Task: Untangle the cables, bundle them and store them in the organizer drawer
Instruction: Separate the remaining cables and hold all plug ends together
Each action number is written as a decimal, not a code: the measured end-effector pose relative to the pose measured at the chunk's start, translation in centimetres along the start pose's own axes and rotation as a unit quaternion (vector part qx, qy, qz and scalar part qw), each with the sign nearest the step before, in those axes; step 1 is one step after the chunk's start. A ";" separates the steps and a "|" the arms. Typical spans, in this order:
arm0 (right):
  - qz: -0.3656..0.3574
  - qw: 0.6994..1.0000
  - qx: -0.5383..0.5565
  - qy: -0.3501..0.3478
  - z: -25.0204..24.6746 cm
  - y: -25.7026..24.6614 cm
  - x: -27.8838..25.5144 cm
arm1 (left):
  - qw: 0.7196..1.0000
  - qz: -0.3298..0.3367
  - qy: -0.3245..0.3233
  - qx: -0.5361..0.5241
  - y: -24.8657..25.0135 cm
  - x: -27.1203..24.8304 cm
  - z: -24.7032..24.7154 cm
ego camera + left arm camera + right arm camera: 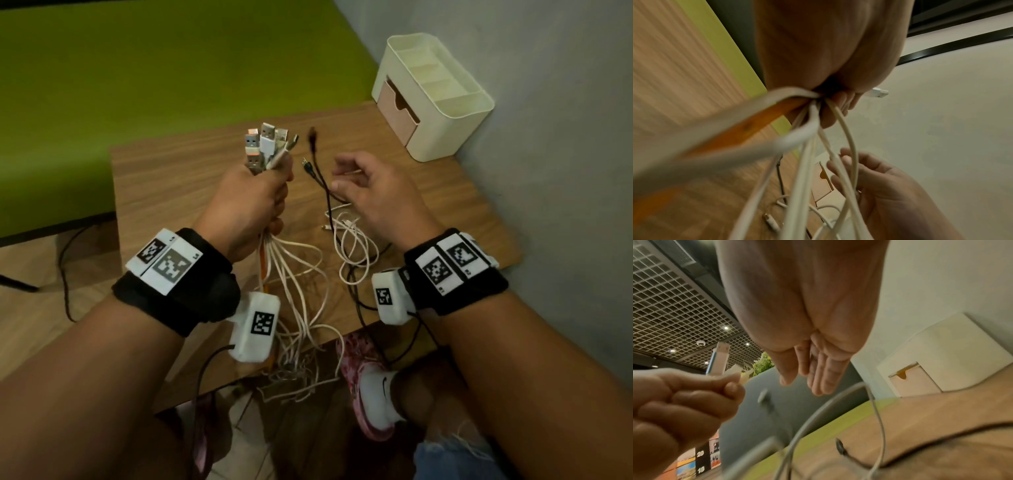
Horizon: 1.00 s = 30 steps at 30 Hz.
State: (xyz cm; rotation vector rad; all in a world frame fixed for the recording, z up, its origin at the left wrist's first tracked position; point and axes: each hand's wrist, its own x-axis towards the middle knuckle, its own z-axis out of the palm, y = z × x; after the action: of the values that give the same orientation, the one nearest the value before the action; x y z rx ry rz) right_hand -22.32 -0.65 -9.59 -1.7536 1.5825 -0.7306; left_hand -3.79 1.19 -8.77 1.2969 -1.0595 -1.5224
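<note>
My left hand [253,202] grips a bunch of white cables [294,274] and one orange cable [735,134] in its fist. Their USB plugs [265,144] stick up above the fist, and the cable lengths hang down past the table's front edge. My right hand [373,195] hovers just to the right with its fingers [818,374] straight and holds nothing. A black cable [322,178] and a loose white cable [356,246] lie on the table under it. The cream organizer [442,102], with its pink drawer [399,113], stands at the back right corner.
The wooden table [171,178] is small. A grey wall [548,137] lies along its right side and a green surface [137,68] behind it. My feet in patterned shoes [366,383] are below the front edge, under the hanging cables.
</note>
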 end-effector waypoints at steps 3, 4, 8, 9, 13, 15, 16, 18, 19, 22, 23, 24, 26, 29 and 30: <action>-0.008 0.995 -0.088 0.041 -1.7 -0.7 -0.1 | 1.000 0.000 0.005 0.001 0.2 -0.1 -0.5; 0.025 0.990 -0.133 0.036 -2.4 -0.7 -0.2 | 1.000 0.000 0.007 0.001 0.2 -0.1 -0.6; 0.216 0.915 -0.287 -0.184 -2.8 -0.3 -1.5 | 1.000 0.004 0.004 0.003 0.4 -0.3 -0.9; 0.225 0.901 -0.296 -0.224 -2.2 -0.1 -1.7 | 1.000 0.006 0.004 0.005 0.4 -0.3 -0.8; 0.217 0.898 -0.281 -0.259 0.7 0.3 -0.8 | 1.000 0.014 0.005 0.007 0.5 -0.6 -0.7; 0.168 0.905 -0.306 -0.243 1.8 0.7 0.0 | 1.000 0.019 0.010 0.012 0.5 -0.6 -1.0; 0.146 0.921 -0.290 -0.217 2.2 0.9 0.1 | 1.000 0.020 0.012 0.014 0.4 -0.6 -1.2; 0.135 0.953 -0.207 -0.172 2.3 0.9 0.0 | 1.000 0.020 0.014 0.017 0.3 -0.5 -1.4; 0.141 0.964 -0.158 -0.158 2.1 0.8 -0.1 | 1.000 0.019 0.014 0.017 0.2 -0.4 -1.5; 0.138 0.983 -0.066 -0.103 0.5 0.5 0.2 | 1.000 0.020 0.013 0.018 0.2 -0.2 -1.6; 0.123 0.988 -0.067 -0.063 -0.2 0.4 0.7 | 1.000 0.021 0.013 0.019 0.2 -0.2 -1.7; 0.108 0.990 -0.083 -0.024 -0.7 0.5 1.4 | 1.000 0.021 0.014 0.019 0.3 -0.1 -1.7; 0.089 0.986 -0.139 0.011 -1.2 0.7 2.6 | 1.000 0.021 0.013 0.019 0.3 0.0 -1.7; 0.100 0.972 -0.211 -0.031 0.1 0.9 3.7 | 0.999 0.022 0.021 0.019 0.0 0.3 -1.8; 0.102 0.966 -0.233 -0.046 0.7 1.1 3.7 | 0.999 0.023 0.024 0.018 -0.1 0.4 -1.9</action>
State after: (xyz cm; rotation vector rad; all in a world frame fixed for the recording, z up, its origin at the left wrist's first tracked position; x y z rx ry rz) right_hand -22.06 -4.33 -10.97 -1.8681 1.9461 -0.1793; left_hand -1.99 0.71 -9.14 1.3182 -1.0830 -1.4387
